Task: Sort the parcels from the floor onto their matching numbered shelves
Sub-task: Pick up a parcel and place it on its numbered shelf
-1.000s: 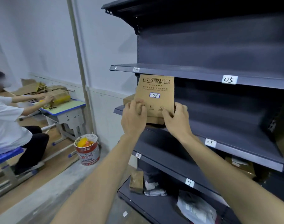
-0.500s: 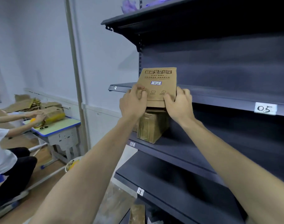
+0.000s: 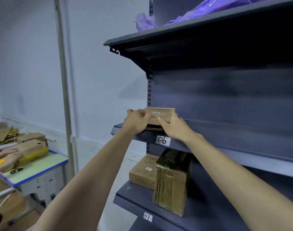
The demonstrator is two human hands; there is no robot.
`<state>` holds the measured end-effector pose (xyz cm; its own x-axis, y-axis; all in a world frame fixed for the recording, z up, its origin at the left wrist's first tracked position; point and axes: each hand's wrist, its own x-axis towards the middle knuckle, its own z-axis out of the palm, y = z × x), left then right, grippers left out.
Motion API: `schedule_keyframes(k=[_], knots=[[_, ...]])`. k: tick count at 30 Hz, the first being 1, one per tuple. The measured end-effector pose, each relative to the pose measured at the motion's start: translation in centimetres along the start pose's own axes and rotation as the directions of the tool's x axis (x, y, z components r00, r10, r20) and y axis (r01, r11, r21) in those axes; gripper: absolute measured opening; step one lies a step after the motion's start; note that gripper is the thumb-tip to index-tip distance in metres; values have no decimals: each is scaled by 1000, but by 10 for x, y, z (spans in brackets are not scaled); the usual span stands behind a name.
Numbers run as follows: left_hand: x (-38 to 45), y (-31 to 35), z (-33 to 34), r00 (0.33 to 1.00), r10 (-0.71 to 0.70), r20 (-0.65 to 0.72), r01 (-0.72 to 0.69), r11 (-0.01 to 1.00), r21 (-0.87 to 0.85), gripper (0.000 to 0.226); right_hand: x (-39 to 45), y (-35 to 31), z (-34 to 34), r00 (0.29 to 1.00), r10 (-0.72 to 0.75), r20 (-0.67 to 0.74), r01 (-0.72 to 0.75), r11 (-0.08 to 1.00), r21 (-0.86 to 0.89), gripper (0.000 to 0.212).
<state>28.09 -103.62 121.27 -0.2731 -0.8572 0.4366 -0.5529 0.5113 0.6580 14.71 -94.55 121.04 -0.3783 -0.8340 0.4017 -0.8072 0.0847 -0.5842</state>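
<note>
Two bare forearms rise from the bottom of the frame toward its centre. The left hand [image 3: 136, 121] grips the left edge of a brown paper parcel [image 3: 160, 115] with curled fingers, and the right hand [image 3: 173, 127] holds its right edge and lower side. The parcel lies almost flat between the hands, low over the front of the shelf with the label 06 [image 3: 162, 140], at the left end of this shelf; whether it already rests on the shelf is not clear. The step in hand appears to be the placing of this parcel. The next move probably asks to push it deeper and let both hands go. Lower in the frame, two parcels [image 3: 160, 179] stand on the shelf 07 [image 3: 209, 212].
</note>
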Motion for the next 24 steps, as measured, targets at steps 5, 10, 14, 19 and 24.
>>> schedule_keyframes(k=[5, 10, 14, 19, 24], knots=[[57, -29, 4, 982, 66, 177, -68, 998, 1, 49, 49, -6, 19, 992, 98, 77, -88, 987, -132, 81], [91, -51, 8, 937, 175, 303, -161, 984, -73, 54, 84, -6, 40, 987, 158, 25, -152, 976, -156, 76], [108, -68, 4, 893, 272, 358, -241, 962, -130, 53, 96, -13, 54, 966, 257, -20, -257, 953, -158, 76], [111, -74, 4, 896, 298, 330, -239, 949, -206, 58, 99, -15, 62, 953, 298, -61, -304, 943, -136, 73], [111, -75, 8, 943, 242, 228, -198, 960, -199, 63, 96, -21, 71, 947, 309, -86, -317, 943, -104, 72]])
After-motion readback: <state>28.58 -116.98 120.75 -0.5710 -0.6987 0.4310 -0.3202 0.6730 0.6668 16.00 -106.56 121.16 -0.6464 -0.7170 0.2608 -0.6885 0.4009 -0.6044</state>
